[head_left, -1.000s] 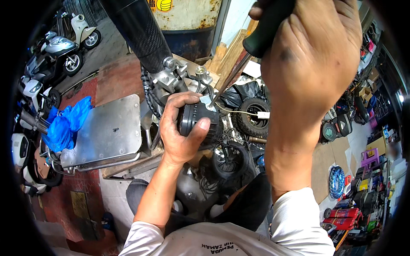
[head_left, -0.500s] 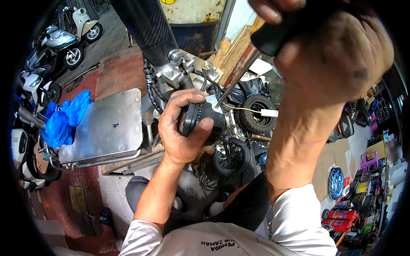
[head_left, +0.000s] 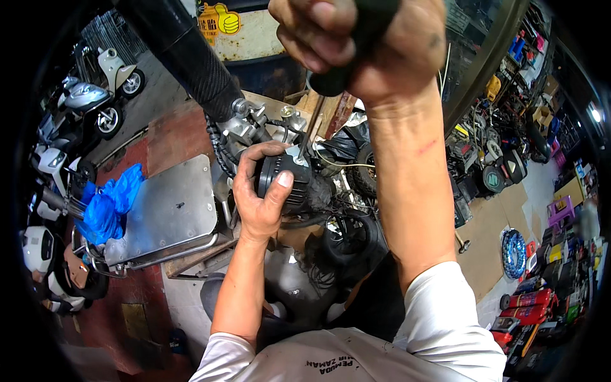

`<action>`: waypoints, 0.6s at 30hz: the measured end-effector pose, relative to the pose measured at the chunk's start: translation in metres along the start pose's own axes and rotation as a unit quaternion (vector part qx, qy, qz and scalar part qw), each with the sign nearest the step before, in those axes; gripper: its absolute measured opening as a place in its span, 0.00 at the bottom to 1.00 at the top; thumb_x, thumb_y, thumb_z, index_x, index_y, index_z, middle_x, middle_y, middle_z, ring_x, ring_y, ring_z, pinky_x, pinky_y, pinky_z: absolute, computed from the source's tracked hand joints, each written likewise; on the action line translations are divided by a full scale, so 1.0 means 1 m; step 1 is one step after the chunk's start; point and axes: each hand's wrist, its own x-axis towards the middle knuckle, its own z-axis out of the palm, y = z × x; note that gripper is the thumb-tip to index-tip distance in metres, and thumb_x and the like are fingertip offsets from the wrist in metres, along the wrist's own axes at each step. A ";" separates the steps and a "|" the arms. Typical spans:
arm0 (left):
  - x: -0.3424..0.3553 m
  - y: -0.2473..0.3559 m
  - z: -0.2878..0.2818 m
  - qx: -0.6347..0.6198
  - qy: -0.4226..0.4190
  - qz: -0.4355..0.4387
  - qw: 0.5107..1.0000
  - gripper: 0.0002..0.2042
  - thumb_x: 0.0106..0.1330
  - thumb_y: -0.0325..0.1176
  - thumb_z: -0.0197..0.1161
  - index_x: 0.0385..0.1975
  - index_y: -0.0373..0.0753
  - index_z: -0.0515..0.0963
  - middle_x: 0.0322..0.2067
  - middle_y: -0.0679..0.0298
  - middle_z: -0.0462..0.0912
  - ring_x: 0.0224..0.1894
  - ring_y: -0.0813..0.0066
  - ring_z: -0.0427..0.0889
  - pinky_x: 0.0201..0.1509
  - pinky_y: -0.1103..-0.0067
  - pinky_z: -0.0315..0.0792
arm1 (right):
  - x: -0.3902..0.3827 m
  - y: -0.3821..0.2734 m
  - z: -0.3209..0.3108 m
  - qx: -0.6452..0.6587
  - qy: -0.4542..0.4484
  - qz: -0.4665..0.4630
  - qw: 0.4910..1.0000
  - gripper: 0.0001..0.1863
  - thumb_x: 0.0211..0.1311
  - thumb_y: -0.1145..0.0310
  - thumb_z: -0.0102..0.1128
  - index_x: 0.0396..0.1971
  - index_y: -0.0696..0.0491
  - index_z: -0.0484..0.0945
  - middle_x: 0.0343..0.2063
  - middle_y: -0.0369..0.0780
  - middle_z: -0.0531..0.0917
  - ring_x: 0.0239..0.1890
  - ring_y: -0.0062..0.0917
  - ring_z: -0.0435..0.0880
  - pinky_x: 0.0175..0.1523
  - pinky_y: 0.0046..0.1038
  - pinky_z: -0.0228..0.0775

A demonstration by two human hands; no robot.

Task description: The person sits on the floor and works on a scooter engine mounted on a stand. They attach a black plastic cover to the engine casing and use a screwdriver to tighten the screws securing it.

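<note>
My right hand [head_left: 388, 54] is raised at the top, its fingers wrapped around the thick dark handle of a screwdriver [head_left: 314, 124]. The long shaft slants down to a shiny metal bracket [head_left: 295, 155] on top of a black ribbed lamp-like housing [head_left: 299, 181]; the tip's exact seat is too small to tell. Around the housing's left side my left hand [head_left: 258, 197] is closed, with the thumb across its near face and the fingers over its top. Just beyond stands a silver clamp [head_left: 245, 124] on a carbon-patterned tube [head_left: 184, 60], with dark cables beside it.
A flat metal deck [head_left: 172, 210] with a blue plastic bag [head_left: 105, 213] lies to the left. Tyres [head_left: 347, 235] and loose cables crowd the floor below the housing. Scooters [head_left: 89, 95] stand far left; a hammer [head_left: 463, 243] and red cylinders [head_left: 528, 307] are at right.
My right hand has moved left in the picture, and the screwdriver now stands more upright. My left hand keeps its hold on the housing. The whole view has shifted slightly.
</note>
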 end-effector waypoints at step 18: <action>0.019 0.015 -0.001 -0.214 0.065 -0.244 0.943 0.17 0.75 0.40 0.54 0.51 0.32 0.80 0.55 0.47 0.86 0.57 0.56 0.86 0.65 0.63 0.78 | -0.199 0.109 -0.096 -0.156 0.217 0.229 0.936 0.25 0.72 0.60 0.70 0.63 0.58 0.82 0.30 0.32 0.84 0.26 0.12 0.78 0.27 0.18 0.66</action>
